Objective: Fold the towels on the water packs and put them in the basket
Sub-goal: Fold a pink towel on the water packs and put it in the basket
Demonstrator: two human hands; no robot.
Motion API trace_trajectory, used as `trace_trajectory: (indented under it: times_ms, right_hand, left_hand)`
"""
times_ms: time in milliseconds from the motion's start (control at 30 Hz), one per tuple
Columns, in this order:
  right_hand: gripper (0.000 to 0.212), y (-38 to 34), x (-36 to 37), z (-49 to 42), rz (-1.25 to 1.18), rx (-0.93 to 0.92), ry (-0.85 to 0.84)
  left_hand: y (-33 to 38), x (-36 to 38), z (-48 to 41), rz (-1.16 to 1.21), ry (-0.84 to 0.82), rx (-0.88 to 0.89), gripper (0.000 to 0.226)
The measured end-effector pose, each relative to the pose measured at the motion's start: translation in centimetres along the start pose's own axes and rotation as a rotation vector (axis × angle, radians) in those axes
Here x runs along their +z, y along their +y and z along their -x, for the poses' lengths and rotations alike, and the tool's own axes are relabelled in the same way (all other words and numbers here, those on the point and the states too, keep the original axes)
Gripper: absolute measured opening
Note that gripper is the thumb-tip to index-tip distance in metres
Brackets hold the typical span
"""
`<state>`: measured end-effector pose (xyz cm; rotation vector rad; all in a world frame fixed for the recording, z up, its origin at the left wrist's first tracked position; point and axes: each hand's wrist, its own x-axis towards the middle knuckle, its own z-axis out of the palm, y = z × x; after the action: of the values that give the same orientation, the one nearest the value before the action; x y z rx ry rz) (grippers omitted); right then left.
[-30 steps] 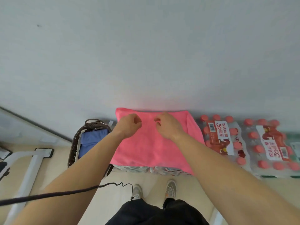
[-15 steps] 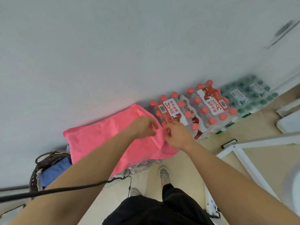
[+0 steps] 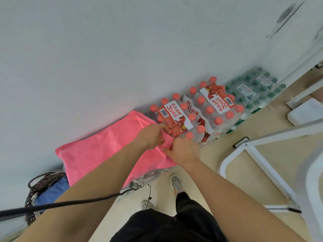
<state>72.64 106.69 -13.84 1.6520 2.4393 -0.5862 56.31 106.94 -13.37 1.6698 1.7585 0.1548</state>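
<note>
Pink towel [image 3: 97, 154] on water packs, both hands at its right-hand edge.

Item 1, pink towel: spread flat over the pack [image 3: 150, 173] standing against the wall, covering its top, with the right-hand edge lifted into a ridge.
Item 2, red-capped water packs [image 3: 201, 110]: two, uncovered, just beside the towel's right-hand edge; green-capped packs [image 3: 253, 88] beyond them.
Item 3, dark woven basket [image 3: 37, 186]: on the floor by the covered pack's left end, holding a blue cloth [image 3: 50, 193].
Item 4, left hand [image 3: 152, 136]: fingers curled, pinching the towel's raised edge.
Item 5, right hand [image 3: 183, 150]: close beside the left, fingers and thumb pinching the same ridge of cloth.
</note>
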Motion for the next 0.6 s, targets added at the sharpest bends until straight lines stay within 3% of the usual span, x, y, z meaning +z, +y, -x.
trace_trajectory:
  times_ms: [100, 200, 367, 400, 500, 600]
  right_hand:
    - [0.027, -0.2, 0.6, 0.6, -0.135, 0.01, -0.018]
    - [0.023, -0.5, 0.6, 0.6, -0.324, 0.003, 0.04]
    - [0.014, -0.5, -0.5, -0.6, -0.598, -0.031, 0.116]
    - [0.015, -0.3, -0.7, -0.9, -0.641, -0.02, 0.128]
    - [0.009, 0.4, -1.3, -1.9, -0.701, 0.003, 0.145]
    - [0.009, 0.8, -2.3, -2.1, -0.753, 0.037, 0.15]
  left_hand:
    - [-0.3, 0.1, 0.1, 0.051, 0.027, -0.01, 0.031]
    - [-0.6, 0.0, 0.1, 0.049, 0.046, -0.004, 0.033]
    - [-0.5, -0.9, -1.0, -0.054, 0.094, 0.135, 0.077]
    - [-0.3, -1.2, -1.4, -0.079, 0.068, 0.159, 0.075]
    - [0.6, -2.8, -2.2, -0.066, 0.014, 0.17, 0.039]
    - [1.5, -4.7, -2.8, 0.008, 0.077, 0.162, 0.025]
